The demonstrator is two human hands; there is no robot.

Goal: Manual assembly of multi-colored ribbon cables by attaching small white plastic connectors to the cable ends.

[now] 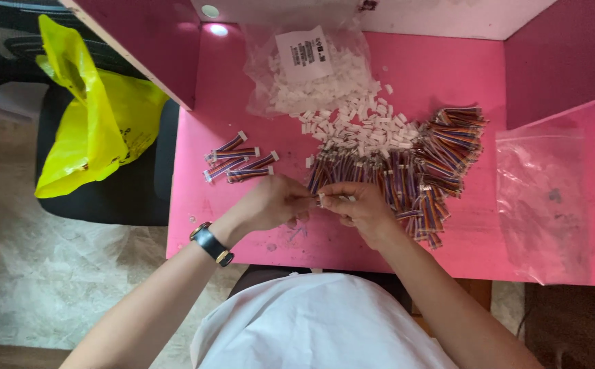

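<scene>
My left hand and my right hand meet above the pink table, fingertips pinched together on a small white connector with a short ribbon cable. A large pile of multicoloured ribbon cables lies just beyond my right hand. Loose white plastic connectors spill from an open clear bag behind it. A few cables fitted with white ends lie in a small group left of my left hand. A black wristwatch is on my left wrist.
An empty clear plastic bag lies at the table's right. Pink side walls rise at the left and right. A yellow plastic bag rests on a dark chair left of the table.
</scene>
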